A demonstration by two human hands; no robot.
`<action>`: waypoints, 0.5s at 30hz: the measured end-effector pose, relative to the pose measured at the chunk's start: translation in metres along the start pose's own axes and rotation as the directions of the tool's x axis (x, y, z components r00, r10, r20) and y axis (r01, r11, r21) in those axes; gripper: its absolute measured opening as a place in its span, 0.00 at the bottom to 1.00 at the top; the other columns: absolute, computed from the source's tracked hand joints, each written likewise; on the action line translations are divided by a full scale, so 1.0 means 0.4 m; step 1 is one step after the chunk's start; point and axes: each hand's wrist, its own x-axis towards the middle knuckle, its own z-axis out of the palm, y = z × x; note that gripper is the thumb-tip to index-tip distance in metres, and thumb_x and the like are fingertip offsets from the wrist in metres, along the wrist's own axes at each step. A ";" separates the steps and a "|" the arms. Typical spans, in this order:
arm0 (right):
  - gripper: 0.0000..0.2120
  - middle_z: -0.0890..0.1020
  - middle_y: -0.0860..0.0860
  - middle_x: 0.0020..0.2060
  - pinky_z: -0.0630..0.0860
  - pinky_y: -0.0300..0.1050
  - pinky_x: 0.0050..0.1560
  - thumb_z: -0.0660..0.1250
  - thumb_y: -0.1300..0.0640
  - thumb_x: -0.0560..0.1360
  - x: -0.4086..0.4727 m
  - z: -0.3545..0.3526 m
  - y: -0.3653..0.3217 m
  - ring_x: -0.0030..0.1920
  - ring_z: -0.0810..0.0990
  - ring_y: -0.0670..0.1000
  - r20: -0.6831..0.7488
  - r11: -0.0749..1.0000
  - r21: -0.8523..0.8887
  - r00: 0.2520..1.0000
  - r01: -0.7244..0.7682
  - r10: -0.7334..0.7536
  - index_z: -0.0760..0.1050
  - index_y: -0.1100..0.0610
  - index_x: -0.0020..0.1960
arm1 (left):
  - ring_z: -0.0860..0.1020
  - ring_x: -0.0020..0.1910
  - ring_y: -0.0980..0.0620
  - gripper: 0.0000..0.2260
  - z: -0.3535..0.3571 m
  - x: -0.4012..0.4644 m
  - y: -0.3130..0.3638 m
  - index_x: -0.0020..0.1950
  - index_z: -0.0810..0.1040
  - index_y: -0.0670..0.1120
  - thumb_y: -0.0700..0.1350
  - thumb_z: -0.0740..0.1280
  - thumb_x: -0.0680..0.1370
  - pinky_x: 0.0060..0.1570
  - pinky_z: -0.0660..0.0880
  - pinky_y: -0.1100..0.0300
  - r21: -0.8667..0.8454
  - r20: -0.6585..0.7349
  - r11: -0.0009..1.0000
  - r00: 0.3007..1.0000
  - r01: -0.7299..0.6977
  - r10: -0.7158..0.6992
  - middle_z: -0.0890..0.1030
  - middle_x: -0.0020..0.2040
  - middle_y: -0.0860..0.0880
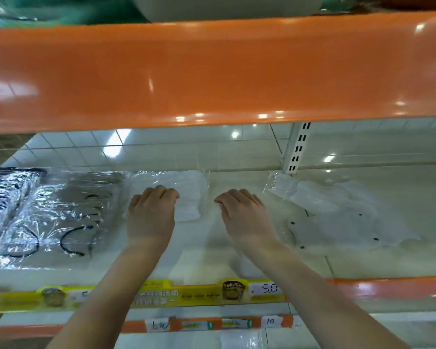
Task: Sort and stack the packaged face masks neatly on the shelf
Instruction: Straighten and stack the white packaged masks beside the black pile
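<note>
A clear pack of white face masks [186, 195] lies flat on the white shelf [237, 253], towards its back. My left hand [150, 215] rests on the pack's left part with its fingers curled down onto the wrapper. My right hand [244, 212] is just right of the pack, fingers bent, its fingertips at the wrapper's right edge. Left of this lie shiny packs of grey masks with black ear loops [68, 217] and a dark pack [3, 197] at the far left. Loose white masks in clear wrap [342, 212] lie scattered on the right.
An orange shelf edge [211, 71] hangs low overhead. A white slotted upright [297, 149] stands at the back right. A yellow price strip [199, 293] runs along the shelf's front edge, with another labelled shelf [211, 323] below.
</note>
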 end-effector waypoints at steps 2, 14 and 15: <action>0.15 0.83 0.48 0.40 0.76 0.43 0.38 0.67 0.67 0.62 0.031 0.033 -0.027 0.39 0.82 0.54 -0.057 0.999 0.033 0.998 0.030 -0.028 0.82 0.54 0.45 | 0.78 0.37 0.41 0.12 -0.006 0.015 -0.035 0.41 0.80 0.43 0.29 0.74 0.64 0.38 0.73 0.51 -0.008 -0.034 0.998 0.997 0.062 -0.062 0.80 0.38 0.45; 0.16 0.82 0.47 0.43 0.68 0.41 0.45 0.62 0.61 0.61 0.032 0.198 -0.116 0.42 0.81 0.52 0.140 0.998 -0.005 0.989 0.058 -0.057 0.81 0.53 0.46 | 0.79 0.47 0.41 0.16 0.042 -0.048 -0.159 0.45 0.81 0.45 0.27 0.66 0.66 0.45 0.73 0.50 -0.087 0.200 0.978 0.965 0.190 -0.169 0.83 0.46 0.47; 0.18 0.82 0.47 0.43 0.65 0.40 0.45 0.64 0.62 0.59 0.027 0.207 -0.117 0.42 0.81 0.52 0.148 0.998 -0.010 0.988 0.054 -0.052 0.81 0.53 0.47 | 0.78 0.52 0.43 0.17 0.044 -0.056 -0.152 0.49 0.81 0.47 0.28 0.65 0.68 0.49 0.71 0.51 -0.085 0.261 0.976 0.950 0.199 -0.171 0.82 0.51 0.49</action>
